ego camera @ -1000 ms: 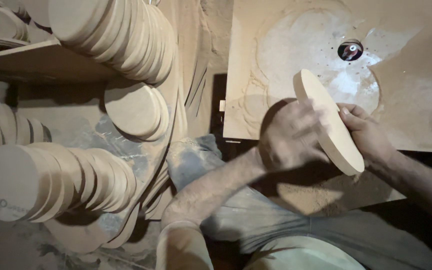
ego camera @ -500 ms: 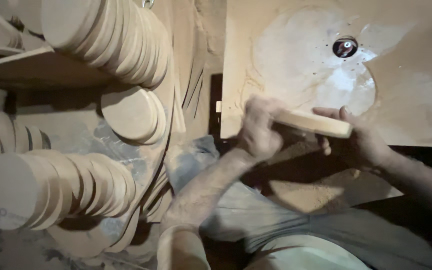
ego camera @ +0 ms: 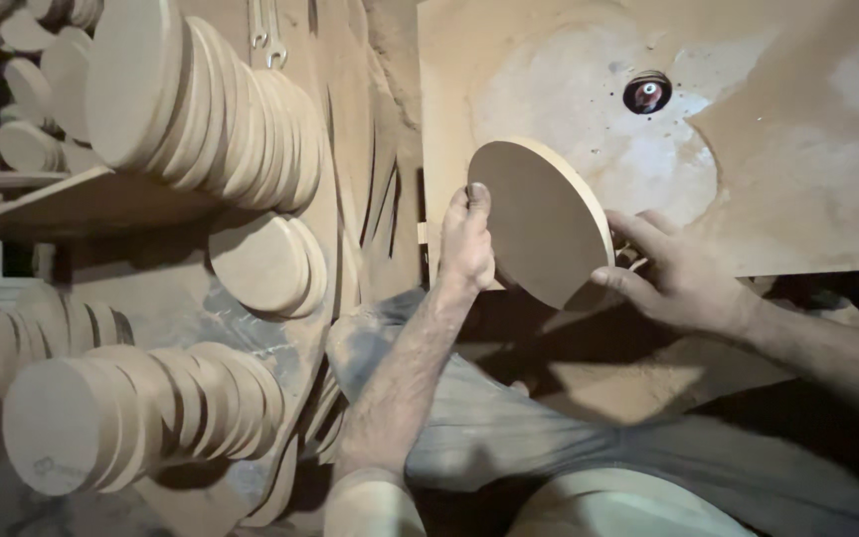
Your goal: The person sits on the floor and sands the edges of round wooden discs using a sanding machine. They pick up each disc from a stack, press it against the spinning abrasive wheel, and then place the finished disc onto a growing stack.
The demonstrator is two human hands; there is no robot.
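Both hands grip one round wooden disc (ego camera: 539,221), tilted, near the table (ego camera: 807,189) edge: left hand (ego camera: 467,242) clasps its left rim, right hand (ego camera: 676,273) its right rim. Stacked discs (ego camera: 201,109) far left.

The left forearm is raised from the lower middle of the frame, bare and dusted, with a rolled sleeve seen at its base. The left hand (ego camera: 467,239) is held upright at the centre, its back turned to the camera, fingers curled out of sight and the thumb pressed forward. The right forearm is stretched in from the right edge. The right hand (ego camera: 676,276) is set right of centre, fingers spread and bent in a grip.
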